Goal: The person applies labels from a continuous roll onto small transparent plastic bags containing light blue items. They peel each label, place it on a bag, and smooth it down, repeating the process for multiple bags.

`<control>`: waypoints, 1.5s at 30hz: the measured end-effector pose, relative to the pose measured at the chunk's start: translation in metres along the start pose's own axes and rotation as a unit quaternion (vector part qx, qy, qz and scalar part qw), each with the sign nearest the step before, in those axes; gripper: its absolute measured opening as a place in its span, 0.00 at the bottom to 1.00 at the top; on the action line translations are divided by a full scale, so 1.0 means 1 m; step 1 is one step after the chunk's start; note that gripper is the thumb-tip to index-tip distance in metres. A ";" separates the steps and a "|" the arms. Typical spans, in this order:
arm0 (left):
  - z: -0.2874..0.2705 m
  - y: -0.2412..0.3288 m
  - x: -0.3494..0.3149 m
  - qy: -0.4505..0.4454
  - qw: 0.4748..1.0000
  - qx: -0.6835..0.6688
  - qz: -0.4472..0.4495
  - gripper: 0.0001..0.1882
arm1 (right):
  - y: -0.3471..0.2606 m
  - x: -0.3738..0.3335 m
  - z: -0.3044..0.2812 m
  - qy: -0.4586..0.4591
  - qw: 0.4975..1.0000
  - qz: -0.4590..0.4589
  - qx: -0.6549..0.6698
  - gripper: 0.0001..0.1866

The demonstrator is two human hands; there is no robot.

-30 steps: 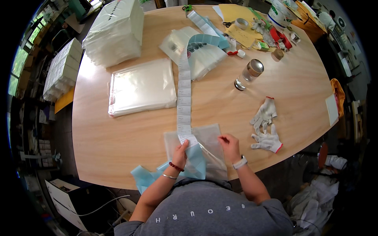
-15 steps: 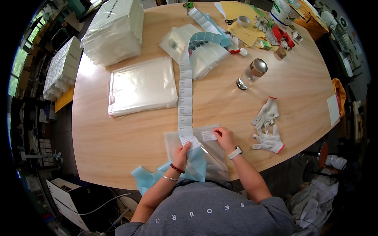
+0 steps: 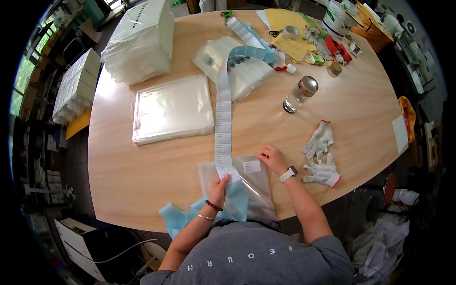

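Observation:
My left hand (image 3: 218,191) is closed on a strip of white labels (image 3: 223,130), thumb on top near its lower end. The pale blue backing (image 3: 190,211) trails from that hand over the table's near edge. Beneath lies a flat clear plastic bag (image 3: 259,190), a white label (image 3: 251,166) lying flat near its upper right corner. My right hand (image 3: 272,159), fingers curled together, pinches at that corner, just above and right of the label. The strip runs up the table to a folded stack of labels (image 3: 247,33).
A pile of clear bags (image 3: 173,109) lies left, below a tall wrapped stack (image 3: 137,42). More bags (image 3: 251,73) sit under the strip. A glass bottle (image 3: 300,94) and white gloves (image 3: 323,168) are on the right. Scissors (image 3: 226,15) and a tape roll (image 3: 291,32) lie at the back.
My right hand has come off the label and shifted up and right to the bag's corner, leaving the label uncovered. My left hand stays on the strip. The view has tilted slightly.

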State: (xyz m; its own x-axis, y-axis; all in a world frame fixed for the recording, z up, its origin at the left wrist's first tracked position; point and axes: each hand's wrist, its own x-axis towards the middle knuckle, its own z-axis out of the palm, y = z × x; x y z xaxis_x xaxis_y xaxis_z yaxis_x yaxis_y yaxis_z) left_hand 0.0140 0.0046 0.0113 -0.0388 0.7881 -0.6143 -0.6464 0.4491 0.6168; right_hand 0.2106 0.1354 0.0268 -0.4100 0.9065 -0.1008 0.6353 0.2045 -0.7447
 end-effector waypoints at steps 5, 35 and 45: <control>-0.003 -0.001 0.001 -0.001 1.000 0.008 -0.003 0.16 | -0.018 -0.011 0.001 0.155 0.969 -0.181 -0.069 0.05; 0.007 0.006 0.001 -0.016 0.997 -0.059 -0.046 0.15 | -0.067 -0.077 0.014 0.091 0.944 -0.313 0.044 0.09; -0.009 -0.009 0.010 0.025 0.999 -0.013 -0.037 0.13 | -0.007 -0.032 0.022 0.117 0.974 0.052 0.188 0.06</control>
State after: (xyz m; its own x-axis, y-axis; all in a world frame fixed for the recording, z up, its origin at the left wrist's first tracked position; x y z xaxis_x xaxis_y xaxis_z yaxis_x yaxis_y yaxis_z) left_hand 0.0124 0.0050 -0.0045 -0.0281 0.7311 -0.6817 -0.6681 0.4935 0.5568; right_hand 0.2047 0.0969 0.0212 -0.1674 0.9835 -0.0685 0.3626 -0.0032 -0.9320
